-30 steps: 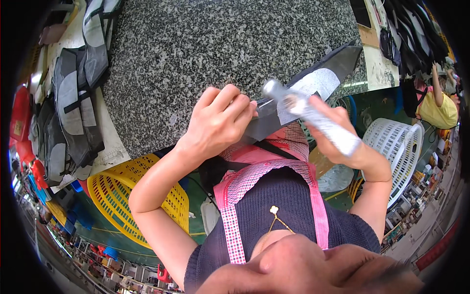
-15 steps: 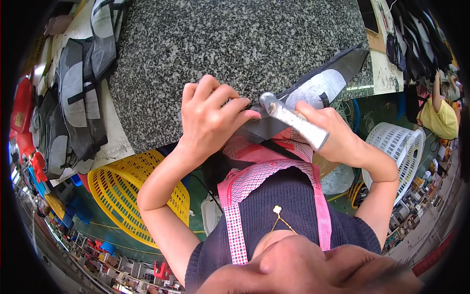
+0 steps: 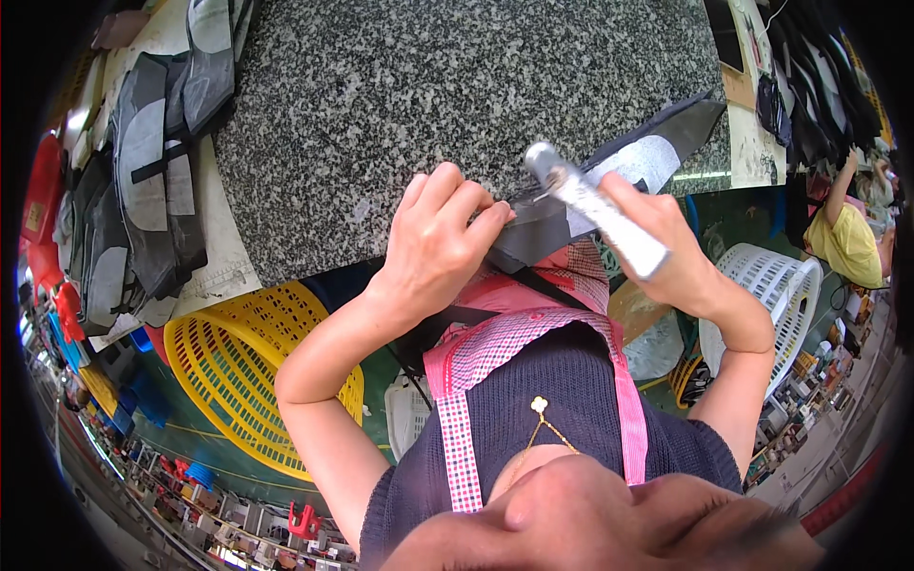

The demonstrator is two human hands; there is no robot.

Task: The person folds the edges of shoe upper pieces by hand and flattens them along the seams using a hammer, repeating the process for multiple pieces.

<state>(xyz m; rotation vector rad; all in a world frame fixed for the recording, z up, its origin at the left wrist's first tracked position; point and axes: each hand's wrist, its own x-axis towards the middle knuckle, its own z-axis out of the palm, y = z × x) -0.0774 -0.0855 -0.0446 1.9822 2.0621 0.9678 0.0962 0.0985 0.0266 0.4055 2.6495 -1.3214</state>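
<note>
A long dark grey panel of sheet material [image 3: 695, 131] with a pale rounded patch lies along the near edge of the speckled granite slab [image 3: 447, 86]. My left hand [image 3: 440, 238] is at the panel's left end, thumb and forefinger pinching its edge. In my right hand [image 3: 671, 247] is a hammer [image 3: 609, 219] with a worn silvery head; its handle is mostly hidden by the hand. The narrow end of the head hangs over the panel, a little right of my left fingertips. A dark strap [image 3: 557, 291] trails below the panel.
Similar grey panels [image 3: 143, 190] are piled on the white table at the left. Below the slab stand a yellow basket [image 3: 257, 381] and, at the right, a white basket [image 3: 762, 285]. More dark pieces [image 3: 819, 76] hang at the far right, near a person in yellow [image 3: 847, 243].
The hammer has moved right and lifted off the panel's edge near my left fingers. My left hand has shifted slightly right and down, its fingers closer together.
</note>
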